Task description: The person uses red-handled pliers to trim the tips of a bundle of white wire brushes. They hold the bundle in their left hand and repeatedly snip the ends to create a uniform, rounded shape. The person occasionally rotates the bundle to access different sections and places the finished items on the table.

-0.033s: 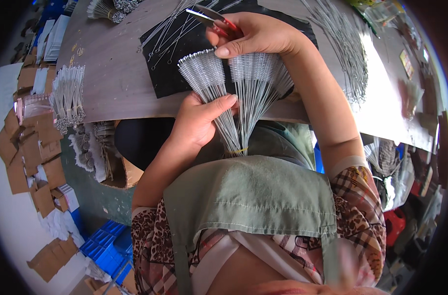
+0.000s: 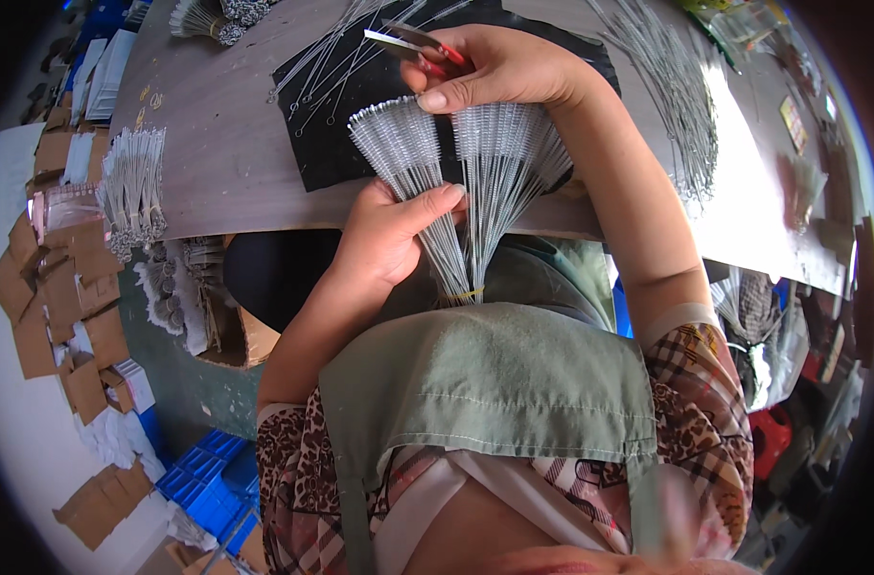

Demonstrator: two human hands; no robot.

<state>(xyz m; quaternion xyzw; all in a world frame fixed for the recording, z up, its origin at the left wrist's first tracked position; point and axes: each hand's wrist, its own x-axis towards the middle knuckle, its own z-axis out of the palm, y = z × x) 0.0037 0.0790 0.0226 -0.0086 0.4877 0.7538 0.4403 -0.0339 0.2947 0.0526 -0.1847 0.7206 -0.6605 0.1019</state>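
Observation:
A bundle of thin wire brushes [image 2: 502, 144] with white bristles is fanned out in front of me, split into two groups. A yellow band [image 2: 466, 295] ties their wire stems near my apron. My left hand [image 2: 387, 228] is closed round the stems of the left group, its thumb lying across them. Red-handled scissors [image 2: 399, 44] are in my right hand [image 2: 502, 69], blades pointing left and slightly apart. That hand's thumb touches the bristle tips by the gap between the groups. Its other fingers are partly hidden.
Loose looped wire brushes [image 2: 327, 72] lie on a black mat [image 2: 312, 158] under my hands. Another bundle [image 2: 135, 182] rests at the table's left edge. Long wires [image 2: 672, 91] are spread on the right. Cardboard [image 2: 63, 297] and blue crates [image 2: 207, 474] stand at left.
The scissors' blade tips have dipped slightly toward me. The left brush group has shifted very slightly; both hands are otherwise in nearly the same place.

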